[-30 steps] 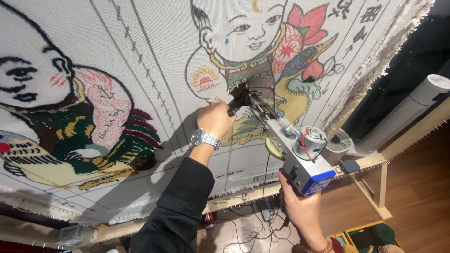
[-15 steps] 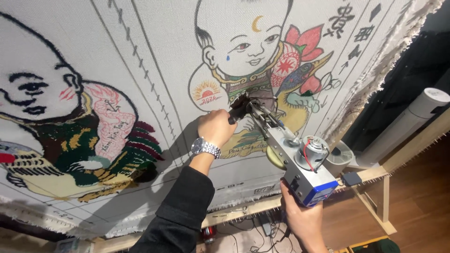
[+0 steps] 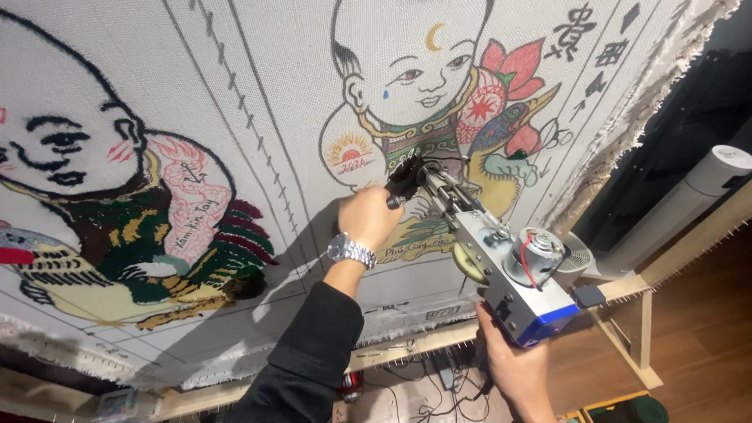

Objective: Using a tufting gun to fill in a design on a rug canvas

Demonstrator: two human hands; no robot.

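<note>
- The right hand [image 3: 513,368] is nearest the camera, clenched round the grip under the blue base of the tufting gun [image 3: 501,266], which hides most of the fingers.
- The gun slants up and away from that hand, its nose pressed to the cloth [image 3: 258,94] just below the child figure [image 3: 427,86]. With a metal body, a motor can and a wheel at the rear, it looks rear-heavy and rigid, so the low grip seems the place to carry the weight.
- The left hand [image 3: 368,218], with a steel watch [image 3: 351,251] at the wrist and a black sleeve [image 3: 305,352] behind it, is closed on the dark front handle just left of the gun's nose. That second hold likely steers the tip; the needle end looks sharp and is best kept clear of the fingers.
- A thin red wire loops over the motor and looks easy to snag.
- The cloth is stretched taut on a wooden frame [image 3: 627,290], whose bar runs below and right of the gun. It looks soft but tight, giving a little under the nose.
- Left of the gun, well apart, a second figure with a rooster [image 3: 157,243] is partly tufted in thick pile.
- Right of the gun, past the frame, stands a pale cylinder [image 3: 689,204].
</note>
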